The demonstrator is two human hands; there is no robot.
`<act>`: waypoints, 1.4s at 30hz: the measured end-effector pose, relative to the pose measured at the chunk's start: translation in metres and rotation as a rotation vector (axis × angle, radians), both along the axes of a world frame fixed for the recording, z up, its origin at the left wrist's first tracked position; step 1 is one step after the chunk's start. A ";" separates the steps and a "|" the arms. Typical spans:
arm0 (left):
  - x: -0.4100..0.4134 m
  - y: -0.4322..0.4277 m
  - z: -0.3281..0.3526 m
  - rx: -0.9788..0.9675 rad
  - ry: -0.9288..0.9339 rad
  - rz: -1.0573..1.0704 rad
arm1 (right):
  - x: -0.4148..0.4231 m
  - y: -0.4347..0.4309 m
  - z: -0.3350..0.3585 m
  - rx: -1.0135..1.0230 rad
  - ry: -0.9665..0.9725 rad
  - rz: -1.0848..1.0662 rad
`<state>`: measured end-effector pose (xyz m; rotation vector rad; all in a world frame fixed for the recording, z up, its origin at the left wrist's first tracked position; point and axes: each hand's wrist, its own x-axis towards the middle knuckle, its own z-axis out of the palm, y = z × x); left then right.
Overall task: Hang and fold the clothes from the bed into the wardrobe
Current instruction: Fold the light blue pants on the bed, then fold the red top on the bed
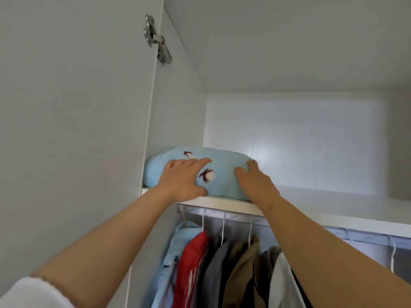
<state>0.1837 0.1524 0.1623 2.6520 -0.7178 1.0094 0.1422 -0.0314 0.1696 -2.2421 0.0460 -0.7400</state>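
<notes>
A folded light-blue fleece garment (222, 161) with small bird prints lies at the left end of the wardrobe's top shelf (311, 215). My left hand (184, 178) lies flat on its front left side, fingers spread and pressing the fabric. My right hand (253, 181) presses against its right end, fingertips over the top edge. Below the shelf, several garments (222, 267) hang on white hangers from the rail: light blue, red, grey, brown, white.
The open wardrobe door (73, 130) stands at the left, with a metal hinge (156, 41) near its top. The right part of the shelf holds nothing up to the white back wall (300, 141). The rail (355, 236) runs on to the right with a bare hanger hook.
</notes>
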 end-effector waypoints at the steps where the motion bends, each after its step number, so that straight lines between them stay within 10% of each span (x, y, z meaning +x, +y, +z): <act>1: -0.005 -0.001 -0.002 -0.009 0.011 0.010 | -0.009 0.000 -0.003 -0.069 -0.003 -0.026; 9: -0.080 -0.008 -0.038 -0.278 0.050 -0.161 | -0.079 0.001 -0.034 -0.270 -0.112 0.017; 23: -0.190 -0.023 -0.223 -0.729 0.733 -0.320 | -0.199 0.002 -0.222 0.433 0.315 0.073; 42: -0.485 0.010 -0.431 -0.050 1.412 -0.633 | -0.579 0.138 -0.432 1.156 0.432 -0.769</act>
